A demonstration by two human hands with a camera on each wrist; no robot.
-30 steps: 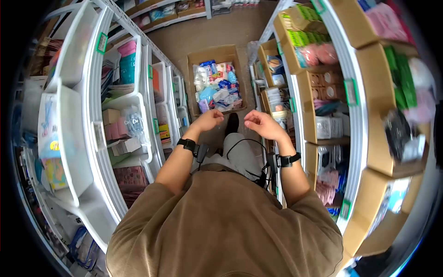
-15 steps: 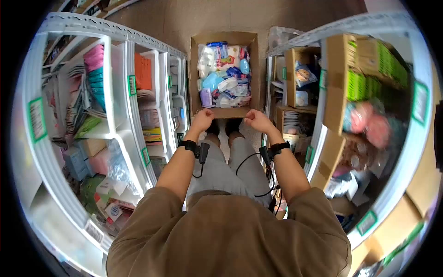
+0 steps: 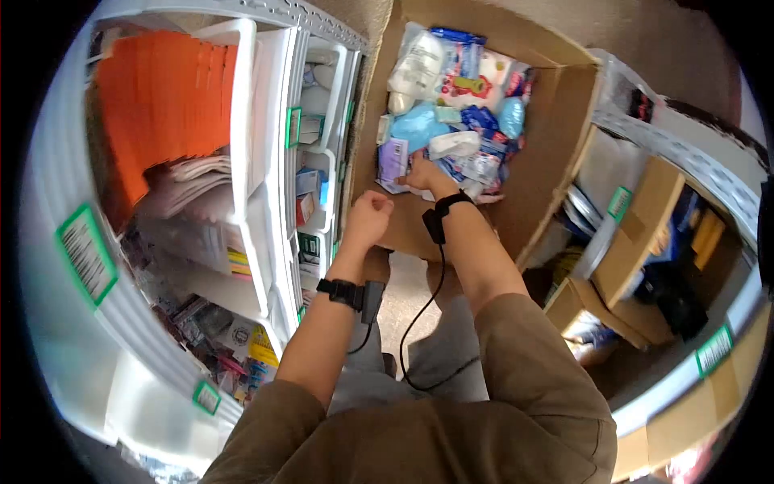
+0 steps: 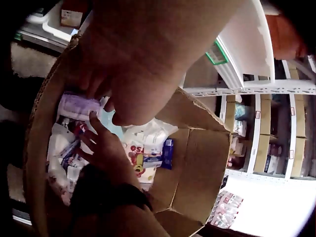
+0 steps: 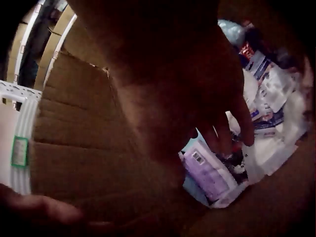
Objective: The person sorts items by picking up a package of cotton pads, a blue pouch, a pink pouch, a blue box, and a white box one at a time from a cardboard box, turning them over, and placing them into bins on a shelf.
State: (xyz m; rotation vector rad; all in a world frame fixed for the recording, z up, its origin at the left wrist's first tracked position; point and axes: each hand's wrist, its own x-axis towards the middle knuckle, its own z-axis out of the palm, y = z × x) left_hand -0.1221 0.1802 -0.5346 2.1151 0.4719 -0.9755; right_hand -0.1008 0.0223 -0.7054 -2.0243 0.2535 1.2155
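Observation:
My right hand (image 3: 427,176) reaches down into a cardboard box (image 3: 556,133) full of packaged goods. Its fingers lie loosely spread beside a purple packet (image 3: 393,161) with a barcode, which the right wrist view shows just under the fingers and thumb. Around it are a light blue bundle (image 3: 418,125), a white package (image 3: 453,145) and several blue and clear plastic packs. Over the box's near left side hangs my left hand (image 3: 369,218), fingers loosely bent and holding nothing. In the left wrist view it partly covers the packets below.
On the left stands a shelf rack with white bins, one holding orange folded items (image 3: 165,105). More open cardboard boxes (image 3: 637,234) fill the rack on the right. Both racks stand close to the box. A cable (image 3: 415,339) loops from my right wrist strap.
I have bent forward and the box now looks nearer. My right hand has moved over its near wall to the packets; my left hand stays near the rim.

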